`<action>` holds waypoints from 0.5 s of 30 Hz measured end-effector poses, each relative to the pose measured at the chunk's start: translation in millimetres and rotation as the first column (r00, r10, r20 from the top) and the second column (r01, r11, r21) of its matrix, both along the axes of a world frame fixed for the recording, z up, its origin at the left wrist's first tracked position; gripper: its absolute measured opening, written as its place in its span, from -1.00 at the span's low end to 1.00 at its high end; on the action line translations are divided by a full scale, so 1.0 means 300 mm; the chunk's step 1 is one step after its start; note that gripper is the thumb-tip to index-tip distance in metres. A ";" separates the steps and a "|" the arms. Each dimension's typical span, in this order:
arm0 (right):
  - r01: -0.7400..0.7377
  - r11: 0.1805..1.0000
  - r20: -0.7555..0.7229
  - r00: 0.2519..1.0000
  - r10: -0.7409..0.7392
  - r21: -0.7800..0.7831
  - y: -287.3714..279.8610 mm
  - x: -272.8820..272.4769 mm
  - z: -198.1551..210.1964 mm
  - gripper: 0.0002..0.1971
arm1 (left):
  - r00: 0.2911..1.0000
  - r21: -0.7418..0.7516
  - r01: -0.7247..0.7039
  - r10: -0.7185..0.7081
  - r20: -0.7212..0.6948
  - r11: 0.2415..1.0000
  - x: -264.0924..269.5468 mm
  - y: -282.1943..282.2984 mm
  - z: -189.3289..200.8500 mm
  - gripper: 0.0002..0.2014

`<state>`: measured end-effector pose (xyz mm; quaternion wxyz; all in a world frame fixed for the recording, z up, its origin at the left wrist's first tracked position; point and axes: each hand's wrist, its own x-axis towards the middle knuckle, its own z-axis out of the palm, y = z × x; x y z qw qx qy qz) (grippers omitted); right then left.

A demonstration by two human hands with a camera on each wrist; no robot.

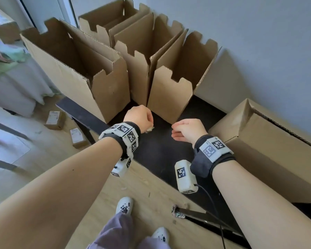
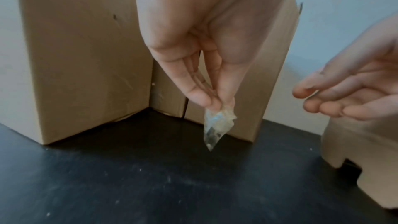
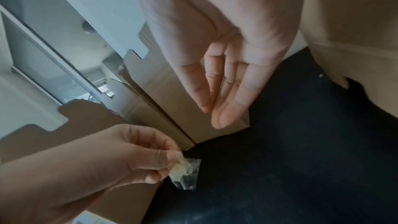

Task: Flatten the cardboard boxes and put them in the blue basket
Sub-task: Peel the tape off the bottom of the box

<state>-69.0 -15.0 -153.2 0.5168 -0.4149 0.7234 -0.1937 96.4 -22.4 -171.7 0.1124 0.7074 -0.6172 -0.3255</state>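
Note:
Several open cardboard boxes stand upright on a black table (image 1: 158,151): a big one at the left (image 1: 75,69), a middle one (image 1: 133,60), a right one (image 1: 171,90) and one behind (image 1: 104,20). Another box (image 1: 269,141) lies on its side at the right. My left hand (image 1: 142,116) hovers in front of the boxes and pinches a crumpled wad of clear tape (image 2: 216,125) (image 3: 186,172) between thumb and fingertips. My right hand (image 1: 184,130) (image 3: 217,94) hangs beside it, fingers relaxed and empty. No blue basket is in view.
Small parcels (image 1: 55,119) (image 1: 77,137) lie on the wooden floor at the left, next to a white covered piece of furniture (image 1: 13,87). A dark rod with debris on its end (image 1: 196,213) lies on the floor by my feet. A wall runs behind the boxes.

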 end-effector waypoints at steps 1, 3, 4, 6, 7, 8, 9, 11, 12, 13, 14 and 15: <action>0.016 1.000 -0.007 1.000 -0.016 0.012 -0.002 -0.004 -0.021 -0.89 | 0.999 0.036 0.034 -0.036 0.040 0.999 -0.002 -0.009 -0.019 -0.90; 0.038 0.999 -0.008 0.999 -0.037 0.032 -0.006 -0.008 -0.055 -0.84 | 0.987 0.097 0.106 -0.116 0.108 0.990 -0.013 -0.024 -0.060 -0.90; 0.045 0.998 -0.004 0.999 -0.045 0.037 -0.008 -0.006 -0.066 -0.83 | 0.981 0.117 0.131 -0.146 0.129 0.984 -0.020 -0.030 -0.079 -0.90; 0.056 0.997 0.003 0.998 -0.056 0.043 -0.013 0.001 -0.083 -0.85 | 0.969 0.167 0.169 -0.194 0.150 0.971 -0.034 -0.039 -0.113 -0.88; 0.063 0.997 0.007 0.998 -0.064 0.047 -0.018 0.005 -0.091 -0.86 | 0.966 0.194 0.179 -0.210 0.152 0.964 -0.039 -0.046 -0.128 -0.86; 0.067 0.997 0.015 0.998 -0.067 0.048 -0.020 0.010 -0.094 -0.88 | 0.966 0.215 0.180 -0.214 0.147 0.960 -0.042 -0.049 -0.137 -0.84; 0.072 0.996 0.025 0.997 -0.073 0.048 -0.024 0.014 -0.100 -0.89 | 0.967 0.236 0.179 -0.215 0.139 0.955 -0.045 -0.055 -0.145 -0.82; 0.081 0.995 0.033 0.996 -0.083 0.050 -0.032 0.024 -0.106 -0.89 | 0.971 0.271 0.174 -0.210 0.113 0.947 -0.047 -0.068 -0.151 -0.74; 0.085 0.995 0.035 0.996 -0.087 0.052 -0.034 0.030 -0.106 -0.89 | 0.974 0.291 0.174 -0.208 0.090 0.941 -0.046 -0.073 -0.153 -0.65; 0.088 0.995 0.041 0.995 -0.091 0.055 -0.037 0.035 -0.107 -0.89 | 0.976 0.315 0.176 -0.206 0.065 0.932 -0.043 -0.080 -0.154 -0.56; 0.091 0.994 0.051 0.994 -0.094 0.054 -0.038 0.040 -0.107 -0.89 | 0.979 0.333 0.178 -0.202 0.038 0.926 -0.040 -0.084 -0.153 -0.51; 0.093 0.994 0.062 0.993 -0.097 0.053 -0.040 0.046 -0.106 -0.89 | 0.981 0.341 0.177 -0.195 0.017 0.923 -0.034 -0.089 -0.148 -0.52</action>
